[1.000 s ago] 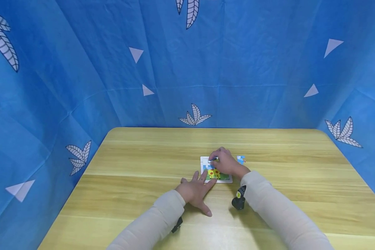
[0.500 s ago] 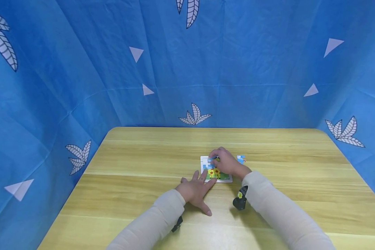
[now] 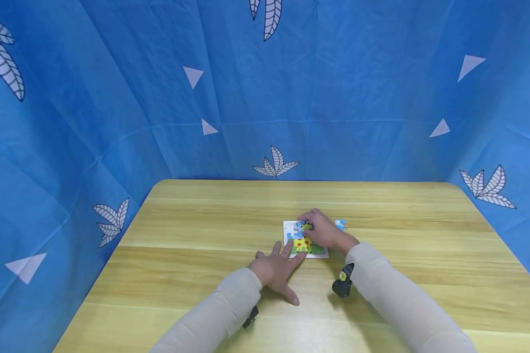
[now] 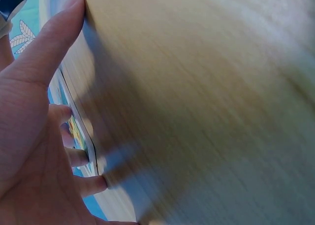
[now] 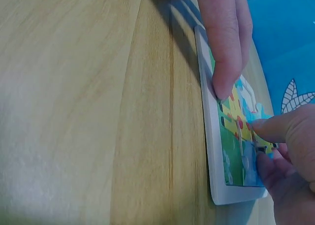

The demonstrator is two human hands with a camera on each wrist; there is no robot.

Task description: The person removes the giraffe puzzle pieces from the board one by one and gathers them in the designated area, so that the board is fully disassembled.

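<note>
I see my left hand lying flat on the desk, its fingers straight and spread, their tips touching the near left edge of the puzzle tray. My right hand rests over the tray's far side, thumb and forefinger pinching a puzzle piece down among the set ones. One loose piece lies just right of the tray.

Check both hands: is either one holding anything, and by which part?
The right hand pinches a puzzle piece by its edge over the puzzle tray. The left hand holds nothing; its straight fingers press the tray's near edge.
</note>
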